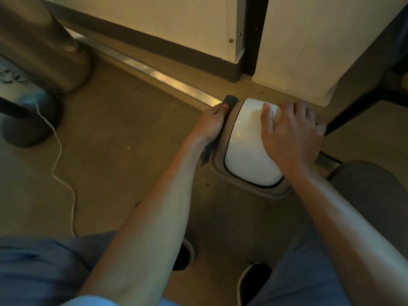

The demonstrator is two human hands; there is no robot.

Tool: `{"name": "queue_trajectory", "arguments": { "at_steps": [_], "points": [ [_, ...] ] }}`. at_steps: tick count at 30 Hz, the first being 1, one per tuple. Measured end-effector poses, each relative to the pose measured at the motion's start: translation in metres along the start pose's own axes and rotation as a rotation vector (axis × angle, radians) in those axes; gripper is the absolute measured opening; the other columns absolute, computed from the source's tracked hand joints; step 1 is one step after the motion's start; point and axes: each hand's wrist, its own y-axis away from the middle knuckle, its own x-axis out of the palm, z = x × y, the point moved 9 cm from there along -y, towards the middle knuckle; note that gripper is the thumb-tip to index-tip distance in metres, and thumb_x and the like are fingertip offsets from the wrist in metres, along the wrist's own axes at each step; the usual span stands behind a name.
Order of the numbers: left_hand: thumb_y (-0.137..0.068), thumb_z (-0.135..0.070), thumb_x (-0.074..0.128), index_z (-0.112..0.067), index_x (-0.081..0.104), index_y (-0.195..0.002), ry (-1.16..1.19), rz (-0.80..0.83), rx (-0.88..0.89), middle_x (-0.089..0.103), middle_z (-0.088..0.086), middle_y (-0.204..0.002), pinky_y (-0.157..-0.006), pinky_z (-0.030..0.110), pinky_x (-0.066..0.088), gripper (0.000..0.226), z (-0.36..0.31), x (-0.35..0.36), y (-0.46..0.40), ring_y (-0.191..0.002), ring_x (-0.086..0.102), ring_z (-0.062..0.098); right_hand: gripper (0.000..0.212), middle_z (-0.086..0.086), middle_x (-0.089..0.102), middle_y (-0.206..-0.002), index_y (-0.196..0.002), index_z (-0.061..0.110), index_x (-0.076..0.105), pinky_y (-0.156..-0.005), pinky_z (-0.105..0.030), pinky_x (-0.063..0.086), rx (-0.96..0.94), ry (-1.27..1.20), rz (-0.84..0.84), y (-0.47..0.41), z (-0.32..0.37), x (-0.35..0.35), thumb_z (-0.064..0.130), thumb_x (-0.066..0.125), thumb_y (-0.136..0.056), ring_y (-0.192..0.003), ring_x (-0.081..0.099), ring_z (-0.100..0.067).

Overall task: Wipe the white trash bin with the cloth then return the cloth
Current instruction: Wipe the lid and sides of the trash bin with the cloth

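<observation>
The white trash bin (247, 151) stands on the floor at centre right, seen from above, with a glossy white domed lid inside a beige rim. My left hand (210, 123) presses a dark blue-grey cloth (76, 100) against the bin's left side; cloth shows above my fingertips and below my wrist. My right hand (289, 133) lies flat on the lid's right part, fingers spread towards the far edge. The bin's side walls are hidden from this angle.
A metal threshold strip (154, 76) runs diagonally behind the bin. White cabinet panels (309, 47) stand just beyond it. A black table leg (357, 109) slants at the right. At left stand a metallic cylinder (42, 45), a round dark base (28, 124) and a white cable (59, 160).
</observation>
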Motion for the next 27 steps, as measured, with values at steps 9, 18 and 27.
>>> {"name": "queue_trajectory", "arguments": {
  "at_steps": [9,18,27],
  "points": [
    [-0.112,-0.031,0.040,-0.023,0.068,-0.098,0.162,-0.139,0.006,0.066,0.004,-0.095,-0.078,0.026,0.046,0.032,0.044,-0.004,0.079,-0.090,0.061,0.012,0.065,-0.018,0.058,-0.126,-0.129,0.008,0.056,-0.093,-0.051,0.044,-0.002,-0.020,-0.003,0.000,0.000,0.002,0.058,0.022,-0.105,-0.113,0.058,-0.036],
    [-0.112,-0.035,0.036,-0.020,0.067,-0.098,0.019,-0.020,-0.012,0.068,-0.002,-0.085,-0.067,0.022,0.048,0.037,-0.013,0.003,0.015,-0.076,0.066,0.005,0.065,-0.017,0.057,-0.129,-0.129,0.008,0.057,-0.093,-0.051,0.044,0.011,-0.023,0.001,0.001,0.001,0.000,0.057,0.022,-0.106,-0.116,0.056,-0.035],
    [-0.111,-0.029,0.041,-0.022,0.066,-0.094,0.196,-0.151,-0.038,0.063,-0.001,-0.088,-0.078,0.029,0.045,0.031,0.041,-0.003,0.083,-0.085,0.061,0.012,0.063,-0.019,0.059,-0.125,-0.127,0.007,0.058,-0.092,-0.049,0.045,0.010,-0.018,0.003,0.001,0.000,0.000,0.056,0.023,-0.106,-0.113,0.058,-0.036]
  ]
}}
